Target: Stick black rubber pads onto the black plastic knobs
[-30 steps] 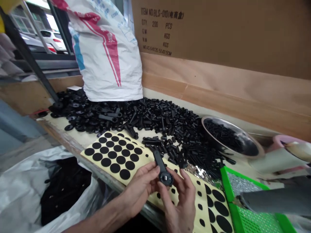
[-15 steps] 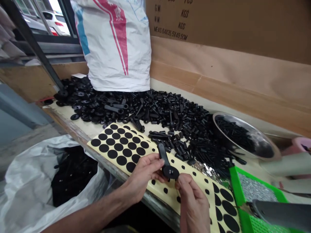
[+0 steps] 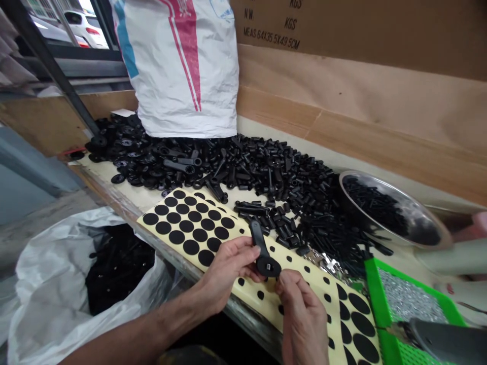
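Note:
A black plastic crank handle [image 3: 259, 241], an arm with a round base and a small metal piece in its centre, is held above the sticker sheets. My left hand [image 3: 232, 263] is closed around it, thumb on the arm near the base. My right hand [image 3: 302, 309] pinches the right edge of the round base; its fingertips partly hide what they grip there. Beneath both hands lie yellow backing sheets, one with large black round stickers [image 3: 186, 226] and another with small black dots [image 3: 289, 259].
Loose black plastic parts [image 3: 236, 172] are heaped behind the sheets. At right stand a metal bowl [image 3: 429, 230], a green basket [image 3: 375, 289] of small silvery pieces and a dark power screwdriver [image 3: 445, 334]. A white sack [image 3: 182, 76] stands behind; a white bag [image 3: 45, 284] hangs open at left.
The crank handle has turned slightly in my hands, so the metal piece in its base shows more clearly. Both hands keep their hold. The view has shifted a little.

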{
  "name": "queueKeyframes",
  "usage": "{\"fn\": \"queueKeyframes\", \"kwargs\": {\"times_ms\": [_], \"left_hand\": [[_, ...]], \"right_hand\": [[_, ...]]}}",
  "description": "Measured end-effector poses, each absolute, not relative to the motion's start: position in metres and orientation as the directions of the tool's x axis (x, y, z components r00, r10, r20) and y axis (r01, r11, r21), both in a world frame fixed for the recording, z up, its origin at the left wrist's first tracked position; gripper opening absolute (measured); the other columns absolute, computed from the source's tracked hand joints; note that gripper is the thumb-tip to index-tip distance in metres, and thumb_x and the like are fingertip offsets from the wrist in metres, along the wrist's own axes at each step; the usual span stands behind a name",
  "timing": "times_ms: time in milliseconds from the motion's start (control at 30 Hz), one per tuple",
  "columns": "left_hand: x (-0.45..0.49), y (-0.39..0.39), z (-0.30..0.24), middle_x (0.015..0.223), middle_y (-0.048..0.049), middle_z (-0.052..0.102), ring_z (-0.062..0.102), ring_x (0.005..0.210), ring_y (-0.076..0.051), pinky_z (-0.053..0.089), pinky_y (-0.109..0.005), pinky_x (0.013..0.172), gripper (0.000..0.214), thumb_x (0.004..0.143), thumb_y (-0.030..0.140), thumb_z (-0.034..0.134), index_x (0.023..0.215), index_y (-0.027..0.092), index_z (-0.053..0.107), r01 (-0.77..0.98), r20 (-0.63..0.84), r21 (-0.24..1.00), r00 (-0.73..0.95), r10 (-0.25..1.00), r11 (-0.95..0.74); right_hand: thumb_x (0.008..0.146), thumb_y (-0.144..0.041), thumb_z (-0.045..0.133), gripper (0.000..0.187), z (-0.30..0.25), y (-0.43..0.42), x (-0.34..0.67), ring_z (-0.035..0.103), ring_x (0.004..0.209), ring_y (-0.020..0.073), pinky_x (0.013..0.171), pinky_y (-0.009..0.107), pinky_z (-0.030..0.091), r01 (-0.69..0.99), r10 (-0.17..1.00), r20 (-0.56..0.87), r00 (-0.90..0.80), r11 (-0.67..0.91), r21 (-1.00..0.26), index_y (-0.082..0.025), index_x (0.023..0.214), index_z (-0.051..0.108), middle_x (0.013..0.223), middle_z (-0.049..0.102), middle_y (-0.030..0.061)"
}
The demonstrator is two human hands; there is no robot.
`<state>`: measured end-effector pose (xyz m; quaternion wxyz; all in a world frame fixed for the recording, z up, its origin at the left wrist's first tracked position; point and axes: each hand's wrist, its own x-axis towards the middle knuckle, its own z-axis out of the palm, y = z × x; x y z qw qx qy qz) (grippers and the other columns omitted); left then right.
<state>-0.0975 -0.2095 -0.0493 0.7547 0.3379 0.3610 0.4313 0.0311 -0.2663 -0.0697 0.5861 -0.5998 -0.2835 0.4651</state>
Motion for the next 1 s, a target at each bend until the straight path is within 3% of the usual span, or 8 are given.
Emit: {"fn": "queueKeyframes", "kwargs": {"times_ms": [533,1000], "left_hand": [[-0.095,-0.210,-0.051,0.082,-0.0074,0.066,0.058,0.067,-0.012,0.046,-0.026,0.063,0.022,0.087,0.029,0.060,0.097,0.011,0.066,-0.419,-0.262,0.808,0.374,0.890,0.414],[-0.098,-0.210,-0.049,0.085,-0.0065,0.066,0.058,0.075,-0.014,0.046,-0.026,0.067,0.016,0.085,0.028,0.063,0.092,0.013,0.064,-0.427,-0.242,0.814,0.366,0.898,0.394]], "right_hand": [[0.079,-0.048,0.067,0.031,-0.070,-0.265,0.032,0.042,0.070,0.0132,0.066,0.025,0.034,-0.185,0.895,-0.225,0.385,-0.164,-0.969,-0.020,0.070,0.058,0.072,0.052,-0.0031],[0.084,-0.045,0.064,0.028,-0.081,-0.265,0.030,0.046,0.074,0.0142,0.069,0.026,0.035,-0.004,0.885,-0.082,0.458,-0.091,-0.996,-0.021,0.072,0.057,0.077,0.053,-0.0022]]}}
